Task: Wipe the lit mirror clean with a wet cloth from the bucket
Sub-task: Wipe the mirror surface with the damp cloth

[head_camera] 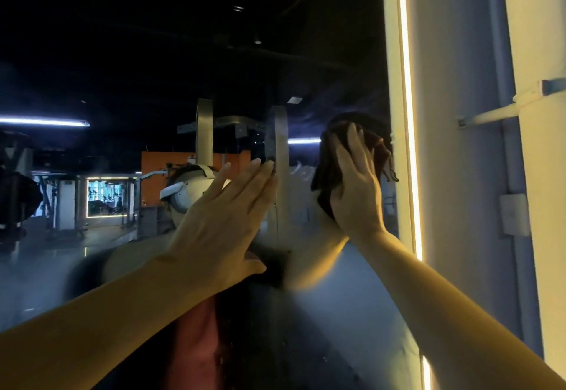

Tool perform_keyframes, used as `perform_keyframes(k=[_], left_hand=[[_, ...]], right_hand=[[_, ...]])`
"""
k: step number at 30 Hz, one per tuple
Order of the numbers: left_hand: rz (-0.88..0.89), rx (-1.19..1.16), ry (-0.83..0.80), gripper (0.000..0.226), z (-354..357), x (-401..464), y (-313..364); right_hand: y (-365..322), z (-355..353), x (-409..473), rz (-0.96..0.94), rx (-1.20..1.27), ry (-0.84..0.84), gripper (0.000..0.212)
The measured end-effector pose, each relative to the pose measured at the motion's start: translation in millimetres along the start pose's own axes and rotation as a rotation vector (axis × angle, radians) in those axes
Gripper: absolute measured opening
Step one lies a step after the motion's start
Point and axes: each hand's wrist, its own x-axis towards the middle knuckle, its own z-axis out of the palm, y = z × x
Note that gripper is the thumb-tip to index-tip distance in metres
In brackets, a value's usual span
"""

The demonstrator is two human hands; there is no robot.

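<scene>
right hand (356, 187): fingers straight, pressing dark cloth (327, 172) flat on mirror (337, 313) | cloth: beside the lit strip (409, 132) at mirror's right edge | left hand (225, 224): open, fingers straight, against the glass left of the cloth, holding nothing | writing: none readable

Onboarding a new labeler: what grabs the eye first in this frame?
First the bright light strip running down the mirror's right edge. Next, the right hand pressing a dark cloth flat against the mirror just left of that strip. Then the left hand, fingers straight, resting on the glass at centre, over the dim gym reflection.
</scene>
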Motion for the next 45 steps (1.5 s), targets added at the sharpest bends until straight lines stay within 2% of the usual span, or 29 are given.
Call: perform_keyframes(k=[4,5,8,11,13,17,20,22,25,28,34,40,45], left_hand=[[-0.041,0.048,-0.095,0.137,-6,-2,6],[-0.04,0.054,-0.099,0.135,-6,-2,7],[-0.075,0.046,-0.163,0.126,-5,-4,10],[-0.078,0.02,-0.163,0.125,-6,-4,10],[-0.083,0.009,-0.171,0.124,-8,-5,9],[-0.077,0.009,-0.15,0.124,-9,-4,10],[-0.099,-0.074,-0.111,0.127,-8,-12,14],[-0.081,-0.086,-0.076,0.135,-4,-24,21],[-0.052,-0.072,-0.129,0.14,5,-41,33],[-0.026,-0.052,-0.123,0.14,11,-44,42],[-0.025,0.017,-0.11,0.125,19,-46,57],[-0.043,0.025,-0.078,0.12,19,-47,60],[-0.057,-0.008,-0.112,0.116,18,-48,61]], right_hand=[[9,-9,28,0.249,0.02,0.08,0.06],[-1,-6,34,0.258,0.01,0.075,0.061],[-42,7,18,0.059,-0.007,-0.017,0.063],[-48,6,-16,-0.072,0.003,-0.088,0.064],[-34,2,-19,-0.042,-0.009,-0.068,0.062],[-45,7,-3,0.184,-0.007,0.03,0.065],[-66,12,-29,0.062,-0.047,-0.067,0.076],[-56,8,-55,-0.031,-0.102,-0.129,0.069],[-34,1,-65,0.076,-0.097,-0.05,0.061],[-42,6,-61,0.202,-0.062,0.038,0.061],[-39,-1,-89,-0.072,-0.07,-0.115,0.068],[-52,9,-82,0.181,-0.017,0.058,0.064],[-40,1,-100,-0.06,-0.023,-0.065,0.067]])
